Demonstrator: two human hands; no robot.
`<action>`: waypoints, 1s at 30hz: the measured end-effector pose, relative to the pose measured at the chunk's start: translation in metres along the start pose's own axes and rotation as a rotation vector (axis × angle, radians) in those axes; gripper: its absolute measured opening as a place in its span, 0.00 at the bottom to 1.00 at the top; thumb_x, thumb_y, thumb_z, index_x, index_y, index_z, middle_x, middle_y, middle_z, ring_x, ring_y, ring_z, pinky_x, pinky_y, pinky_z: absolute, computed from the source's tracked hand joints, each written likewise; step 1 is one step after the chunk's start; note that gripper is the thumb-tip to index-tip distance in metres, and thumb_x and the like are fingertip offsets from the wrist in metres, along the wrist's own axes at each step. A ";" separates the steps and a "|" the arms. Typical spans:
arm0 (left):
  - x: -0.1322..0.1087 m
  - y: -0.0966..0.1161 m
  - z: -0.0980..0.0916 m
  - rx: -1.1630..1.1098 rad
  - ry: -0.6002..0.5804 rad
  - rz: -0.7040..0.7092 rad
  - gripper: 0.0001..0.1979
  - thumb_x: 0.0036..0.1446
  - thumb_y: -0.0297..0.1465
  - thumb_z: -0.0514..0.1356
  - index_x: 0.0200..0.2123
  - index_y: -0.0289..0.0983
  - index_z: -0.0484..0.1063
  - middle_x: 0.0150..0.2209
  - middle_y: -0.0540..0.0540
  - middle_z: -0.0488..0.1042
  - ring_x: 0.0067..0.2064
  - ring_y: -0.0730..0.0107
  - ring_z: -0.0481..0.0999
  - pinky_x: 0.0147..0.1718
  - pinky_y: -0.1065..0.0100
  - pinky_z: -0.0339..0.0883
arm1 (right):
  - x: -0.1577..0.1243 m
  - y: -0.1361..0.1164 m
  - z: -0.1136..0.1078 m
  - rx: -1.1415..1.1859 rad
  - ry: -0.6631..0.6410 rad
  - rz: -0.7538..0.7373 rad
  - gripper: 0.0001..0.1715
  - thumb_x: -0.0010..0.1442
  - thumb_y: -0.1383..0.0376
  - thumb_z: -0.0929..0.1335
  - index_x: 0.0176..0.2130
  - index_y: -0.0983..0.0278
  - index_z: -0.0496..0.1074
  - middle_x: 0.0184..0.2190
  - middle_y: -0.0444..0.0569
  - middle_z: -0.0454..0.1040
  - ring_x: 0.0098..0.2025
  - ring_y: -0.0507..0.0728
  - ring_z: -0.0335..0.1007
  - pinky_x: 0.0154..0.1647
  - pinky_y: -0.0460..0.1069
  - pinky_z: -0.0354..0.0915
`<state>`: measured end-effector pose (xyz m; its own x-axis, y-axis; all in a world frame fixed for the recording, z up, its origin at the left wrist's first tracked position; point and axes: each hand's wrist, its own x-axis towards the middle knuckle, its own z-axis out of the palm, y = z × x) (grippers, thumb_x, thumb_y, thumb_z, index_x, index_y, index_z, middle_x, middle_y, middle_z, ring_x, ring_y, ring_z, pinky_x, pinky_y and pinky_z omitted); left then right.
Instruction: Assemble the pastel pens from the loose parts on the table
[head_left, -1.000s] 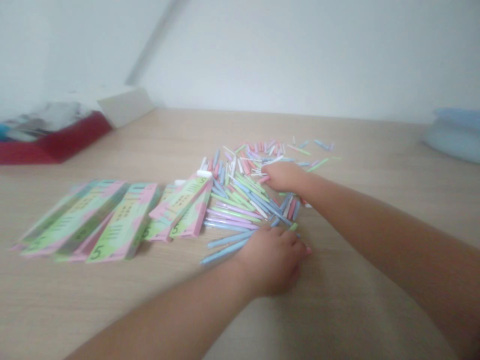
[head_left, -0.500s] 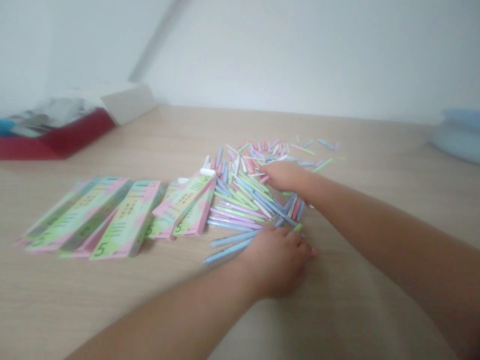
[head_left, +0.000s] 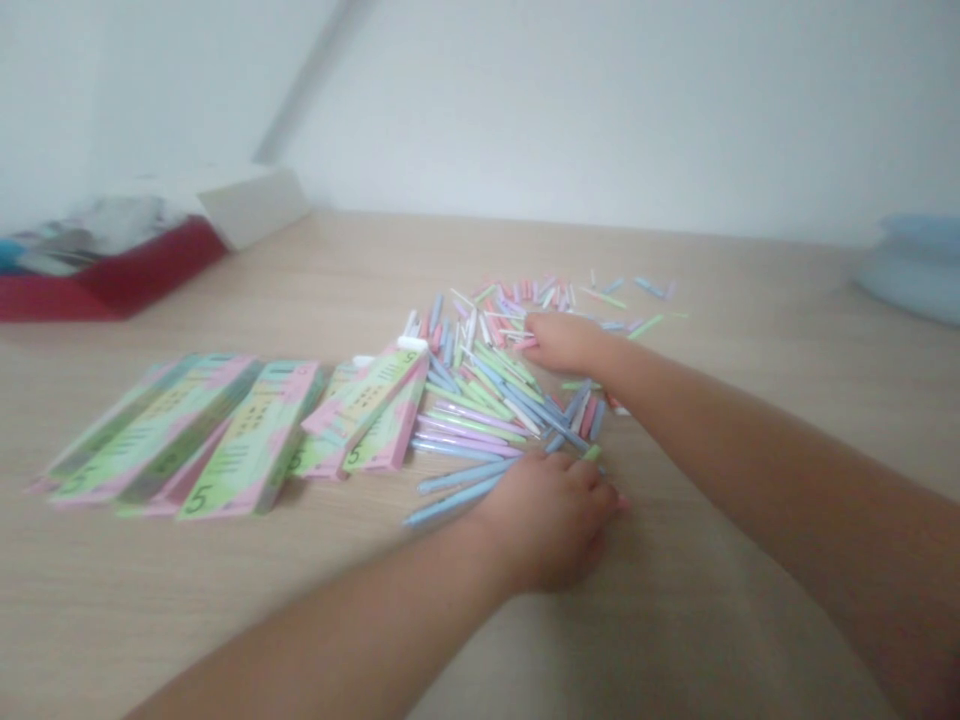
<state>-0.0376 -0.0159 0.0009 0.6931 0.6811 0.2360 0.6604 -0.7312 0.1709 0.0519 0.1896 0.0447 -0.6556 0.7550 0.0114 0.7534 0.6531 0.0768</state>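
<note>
as the head view looks forward and down, your left hand [head_left: 544,525] and your right hand [head_left: 566,343] sit well apart, neither visibly clamped on anything. the left hand is curved and rests on the tabletop [head_left: 750,300] at the near edge of a loose pile of slim pastel sticks [head_left: 480,400], just beside two pale blue sticks [head_left: 454,490]. the right hand lies over the far part of the pile, next to pink and white sticks [head_left: 499,335]; whether it pinches any, you cannot tell. the sticks look light and stiff, probably plastic, and being smooth and thin they may roll or slip, so a pinch around the middle of one lying free should hold better than raking at the tangle. left of the pile lie overlapping green and pink cards [head_left: 255,435], one printed with a 5. farther off are a red tray [head_left: 142,270] at the left and a pale blue bundle [head_left: 911,270] at the right.
</note>
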 end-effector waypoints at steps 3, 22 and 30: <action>0.000 0.001 0.000 -0.006 -0.014 -0.025 0.12 0.68 0.35 0.57 0.49 0.40 0.76 0.42 0.45 0.79 0.42 0.54 0.78 0.41 0.52 0.70 | -0.026 -0.003 -0.012 0.068 0.110 0.076 0.13 0.68 0.62 0.63 0.44 0.67 0.72 0.40 0.58 0.80 0.37 0.59 0.73 0.33 0.49 0.59; -0.006 0.018 0.002 -0.104 0.309 0.195 0.19 0.69 0.33 0.60 0.60 0.35 0.68 0.51 0.38 0.78 0.51 0.55 0.76 0.51 0.56 0.71 | -0.272 -0.042 0.025 1.297 -0.011 0.202 0.11 0.69 0.59 0.63 0.34 0.58 0.63 0.27 0.40 0.59 0.29 0.53 0.58 0.33 0.49 0.62; -0.007 0.020 -0.001 -0.149 0.248 0.292 0.12 0.69 0.30 0.61 0.54 0.37 0.73 0.52 0.42 0.81 0.54 0.59 0.79 0.53 0.59 0.71 | -0.269 -0.041 0.033 1.442 -0.094 0.034 0.05 0.66 0.67 0.65 0.35 0.61 0.65 0.31 0.41 0.63 0.33 0.52 0.58 0.36 0.48 0.60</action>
<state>-0.0295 -0.0348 0.0032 0.7426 0.4282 0.5150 0.3851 -0.9021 0.1947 0.1987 -0.0387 0.0053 -0.6737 0.7351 -0.0756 0.1988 0.0818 -0.9766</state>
